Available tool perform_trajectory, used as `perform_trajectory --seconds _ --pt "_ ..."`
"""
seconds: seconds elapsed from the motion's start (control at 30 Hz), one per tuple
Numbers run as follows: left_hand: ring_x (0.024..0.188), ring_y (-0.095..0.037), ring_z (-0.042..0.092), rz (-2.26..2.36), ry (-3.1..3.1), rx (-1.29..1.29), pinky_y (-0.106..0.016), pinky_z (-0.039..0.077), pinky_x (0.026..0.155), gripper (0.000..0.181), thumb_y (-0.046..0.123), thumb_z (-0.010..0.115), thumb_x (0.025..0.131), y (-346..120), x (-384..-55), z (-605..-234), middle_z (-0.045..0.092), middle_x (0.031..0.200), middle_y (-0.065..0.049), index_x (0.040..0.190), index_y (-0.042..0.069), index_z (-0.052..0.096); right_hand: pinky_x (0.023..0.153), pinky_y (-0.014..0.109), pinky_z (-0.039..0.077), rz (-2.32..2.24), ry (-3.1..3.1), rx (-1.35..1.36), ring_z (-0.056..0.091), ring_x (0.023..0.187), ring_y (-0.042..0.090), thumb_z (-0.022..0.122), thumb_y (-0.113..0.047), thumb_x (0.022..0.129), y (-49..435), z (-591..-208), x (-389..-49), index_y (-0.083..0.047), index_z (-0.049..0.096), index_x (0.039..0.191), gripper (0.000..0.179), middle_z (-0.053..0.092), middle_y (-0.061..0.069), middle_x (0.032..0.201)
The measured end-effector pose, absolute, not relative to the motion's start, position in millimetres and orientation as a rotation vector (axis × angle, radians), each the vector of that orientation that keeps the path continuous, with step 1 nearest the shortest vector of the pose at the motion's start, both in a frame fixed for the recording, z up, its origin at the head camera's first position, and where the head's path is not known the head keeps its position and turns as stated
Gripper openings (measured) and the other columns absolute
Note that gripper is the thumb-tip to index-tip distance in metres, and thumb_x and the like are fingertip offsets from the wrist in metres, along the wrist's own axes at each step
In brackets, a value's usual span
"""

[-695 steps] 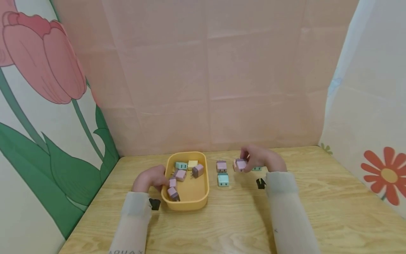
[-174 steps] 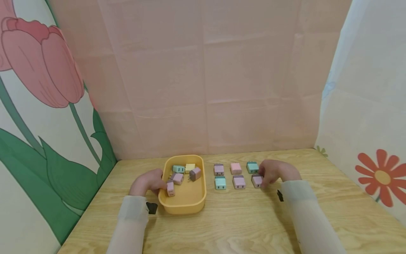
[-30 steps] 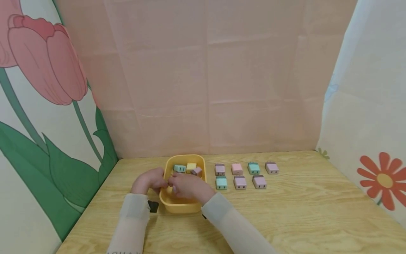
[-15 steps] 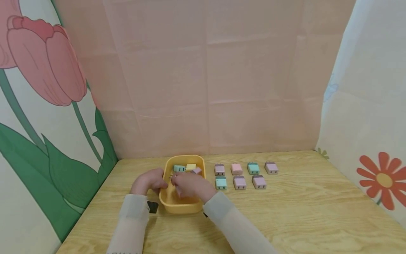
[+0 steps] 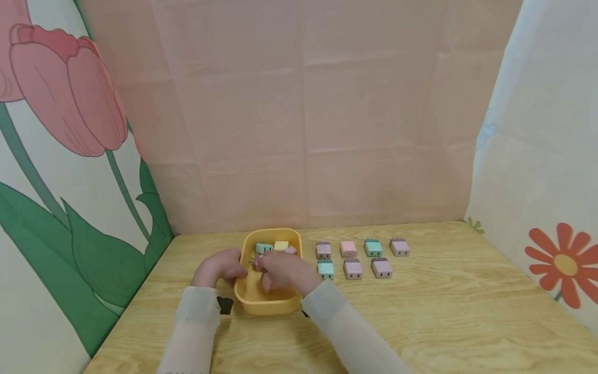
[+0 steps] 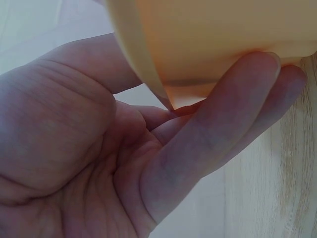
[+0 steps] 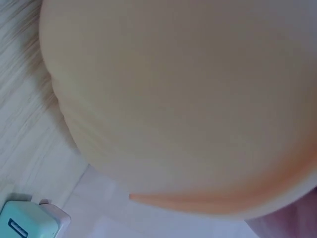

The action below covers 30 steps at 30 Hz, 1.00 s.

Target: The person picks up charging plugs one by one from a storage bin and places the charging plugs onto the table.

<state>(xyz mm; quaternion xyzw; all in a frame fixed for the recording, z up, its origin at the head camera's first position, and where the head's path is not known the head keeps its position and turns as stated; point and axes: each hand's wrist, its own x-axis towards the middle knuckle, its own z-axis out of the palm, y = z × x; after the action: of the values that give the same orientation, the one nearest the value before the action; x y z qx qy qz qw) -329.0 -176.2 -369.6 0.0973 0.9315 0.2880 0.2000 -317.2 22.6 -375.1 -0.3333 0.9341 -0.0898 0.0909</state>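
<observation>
My left hand (image 5: pixel 223 264) grips the left wall of a yellow plastic basket (image 5: pixel 268 308). In the left wrist view its fingers (image 6: pixel 213 124) curl against the outside of the wall. Reaching over the basket's right side, my right hand (image 5: pixel 286 271) pinches a purple plug charger (image 5: pixel 257 263), prongs toward the left. Behind that hand, inside the basket, lie a teal charger (image 5: pixel 263 248), a yellow charger (image 5: pixel 281 245) and a partly covered purple charger (image 5: pixel 290 250). The basket wall (image 7: pixel 173 99) hides the right fingertips in the right wrist view.
Right of the basket, several chargers stand in two rows. The back row runs from a purple charger (image 5: pixel 323 250) to another purple charger (image 5: pixel 399 247). In front are a teal charger (image 5: pixel 325 269) and two purple ones. A pink backdrop (image 5: pixel 303 130) closes off the table's back.
In the last second my right hand shifts slightly right within the basket, uncovering the purple charger at its fingertips. Since the oldest frame, several chargers have gone from basket to table rows. Left hand stays.
</observation>
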Motion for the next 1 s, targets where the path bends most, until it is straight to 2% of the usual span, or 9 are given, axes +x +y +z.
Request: perform_trajectory --seconds 0.13,0.37,0.53,0.73,0.93,1.0 --pt "0.081 -0.019 0.075 0.809 2.606 0.271 -0.037 0.066 0.078 0.026 0.002 0.070 0.088 -176.5 -328.5 -370.1 0.077 0.097 -0.012 0.113 -0.003 0.067 0.079 0.025 0.046 -0.300 2.771 -0.976 0.056 0.090 0.013 0.074 -0.008 0.091 23.3 -375.7 -317.9 -0.013 0.075 0.120 0.029 0.067 -0.002 0.110" --pt "0.079 -0.018 0.075 0.797 2.614 0.283 -0.036 0.065 0.077 0.024 0.004 0.070 0.087 -176.5 -329.1 -370.8 0.077 0.094 -0.011 0.110 -0.003 0.069 0.069 0.023 0.040 -0.325 2.781 -0.988 0.051 0.079 0.012 0.073 -0.006 0.089 25.4 -375.7 -316.8 -0.013 0.075 0.108 0.020 0.061 -0.003 0.097" --pt "0.079 -0.018 0.074 0.779 2.619 0.277 -0.036 0.065 0.077 0.024 0.005 0.070 0.087 -176.0 -329.7 -371.4 0.077 0.094 -0.011 0.110 -0.003 0.069 0.070 0.024 0.041 -0.333 2.788 -0.930 0.051 0.079 0.012 0.074 -0.007 0.089 27.3 -376.6 -316.3 -0.017 0.075 0.106 0.020 0.061 -0.003 0.097" --pt "0.079 -0.019 0.074 0.765 2.625 0.280 -0.035 0.064 0.076 0.021 0.004 0.070 0.089 -176.2 -330.4 -370.9 0.076 0.095 -0.011 0.109 -0.002 0.069 0.078 0.024 0.046 -0.219 2.816 -0.902 0.055 0.087 0.012 0.079 -0.010 0.093 28.0 -374.2 -315.1 -0.019 0.075 0.113 0.022 0.067 -0.005 0.105" --pt "0.079 -0.020 0.073 0.744 2.637 0.272 -0.035 0.063 0.075 0.021 0.005 0.071 0.090 -175.9 -329.6 -369.3 0.076 0.095 -0.011 0.109 -0.001 0.070 0.071 0.024 0.049 -0.257 2.790 -0.834 0.057 0.080 0.011 0.077 -0.019 0.099 28.2 -373.4 -314.7 -0.019 0.073 0.104 0.007 0.066 -0.005 0.096" --pt "0.079 -0.020 0.074 0.738 2.638 0.268 -0.035 0.063 0.076 0.021 0.006 0.071 0.090 -175.8 -329.6 -369.4 0.076 0.096 -0.011 0.110 -0.001 0.070 0.072 0.024 0.050 -0.246 2.790 -0.828 0.058 0.081 0.011 0.078 -0.022 0.099 28.4 -373.6 -314.5 -0.020 0.074 0.105 0.007 0.067 -0.006 0.096"
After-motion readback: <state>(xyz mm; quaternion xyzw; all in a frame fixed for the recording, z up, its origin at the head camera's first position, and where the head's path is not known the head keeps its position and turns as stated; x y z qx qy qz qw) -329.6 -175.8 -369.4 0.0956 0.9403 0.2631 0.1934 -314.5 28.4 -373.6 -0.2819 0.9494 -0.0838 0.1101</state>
